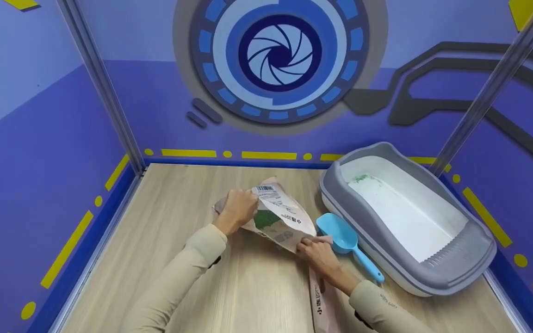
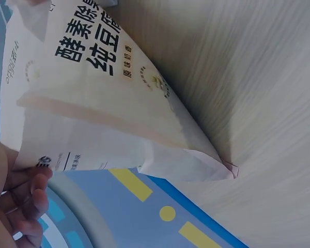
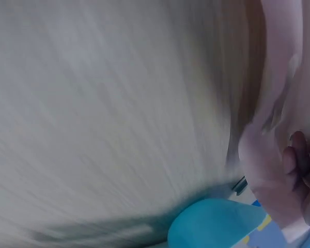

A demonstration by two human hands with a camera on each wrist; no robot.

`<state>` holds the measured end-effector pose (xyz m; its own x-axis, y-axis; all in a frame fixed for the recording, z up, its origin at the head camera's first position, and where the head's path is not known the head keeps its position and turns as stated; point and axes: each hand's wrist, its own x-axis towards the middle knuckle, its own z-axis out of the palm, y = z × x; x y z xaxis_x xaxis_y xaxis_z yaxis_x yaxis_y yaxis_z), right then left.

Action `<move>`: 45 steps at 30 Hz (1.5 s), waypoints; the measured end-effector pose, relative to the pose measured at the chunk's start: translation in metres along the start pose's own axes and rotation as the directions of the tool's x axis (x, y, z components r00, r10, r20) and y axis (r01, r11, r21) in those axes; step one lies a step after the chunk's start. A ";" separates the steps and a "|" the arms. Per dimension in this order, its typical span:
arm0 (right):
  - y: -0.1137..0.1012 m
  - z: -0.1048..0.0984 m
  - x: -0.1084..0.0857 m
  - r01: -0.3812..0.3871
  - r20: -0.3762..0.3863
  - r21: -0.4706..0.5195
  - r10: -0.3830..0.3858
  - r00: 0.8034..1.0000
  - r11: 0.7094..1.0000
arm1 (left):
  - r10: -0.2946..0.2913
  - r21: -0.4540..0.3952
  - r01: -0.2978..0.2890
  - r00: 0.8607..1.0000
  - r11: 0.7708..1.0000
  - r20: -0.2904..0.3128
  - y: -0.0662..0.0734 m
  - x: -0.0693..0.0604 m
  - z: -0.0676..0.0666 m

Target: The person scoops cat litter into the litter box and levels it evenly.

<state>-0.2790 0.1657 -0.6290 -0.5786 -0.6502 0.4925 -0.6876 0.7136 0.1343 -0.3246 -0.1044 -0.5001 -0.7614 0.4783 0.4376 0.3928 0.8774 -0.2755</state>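
A pale pink printed bag point(image 1: 289, 212) is held tilted over the table, with a barcode and a green patch showing. My left hand point(image 1: 237, 208) grips its far left edge; in the left wrist view curled fingers pinch the paper of the bag point(image 2: 108, 93). My right hand point(image 1: 320, 258) holds the near right corner, fingers curled on it in the right wrist view. Just right of that hand lies a blue scoop point(image 1: 340, 235). Beyond the scoop stands a grey and white litter box point(image 1: 414, 217) with a few green granules point(image 1: 363, 177) inside.
Another pink printed piece of packaging point(image 1: 319, 303) lies at the front of the wooden table point(image 1: 164, 259), below my right forearm. Blue panels point(image 1: 26, 175) with metal posts point(image 1: 102, 88) enclose the table at the back and sides.
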 end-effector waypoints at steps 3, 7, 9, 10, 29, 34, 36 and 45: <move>0.001 -0.006 -0.001 -0.010 0.045 0.102 0.006 0.999 0.995 | 0.033 -0.045 -0.032 0.999 0.998 0.018 0.001 -0.005 0.000; 0.005 -0.016 -0.006 -0.004 0.092 0.207 -0.015 0.996 0.978 | 0.058 -0.088 -0.056 0.998 0.995 0.016 0.001 -0.012 0.002; 0.007 -0.022 -0.008 0.015 0.087 0.233 -0.036 0.996 0.972 | 0.062 -0.103 -0.061 0.998 0.993 0.010 0.000 -0.015 0.004; 0.007 -0.024 -0.009 0.026 0.084 0.246 -0.048 0.995 0.969 | 0.062 -0.110 -0.060 0.998 0.992 0.008 0.000 -0.016 0.005; 0.008 -0.036 -0.026 -0.055 -0.165 0.231 0.094 0.982 0.972 | 0.077 -0.147 -0.083 0.996 0.986 -0.047 0.009 -0.017 0.011; 0.023 -0.054 -0.049 -0.345 -0.213 0.164 0.375 0.902 0.924 | 0.080 -0.142 -0.083 0.997 0.986 -0.023 0.012 -0.016 0.013; 0.026 -0.059 -0.059 -0.443 -0.158 0.106 0.455 0.877 0.890 | 0.080 -0.139 -0.079 0.997 0.987 -0.005 0.012 -0.015 0.014; 0.027 -0.064 -0.079 -0.671 0.229 -0.046 0.662 0.714 0.740 | 0.064 -0.150 -0.056 0.997 0.987 0.051 0.010 -0.017 0.013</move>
<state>-0.2236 0.2526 -0.6090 -0.9685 -0.0510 0.2438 -0.0997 0.9764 -0.1916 -0.3146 -0.1039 -0.5211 -0.7600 0.5307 0.3752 0.5074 0.8452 -0.1678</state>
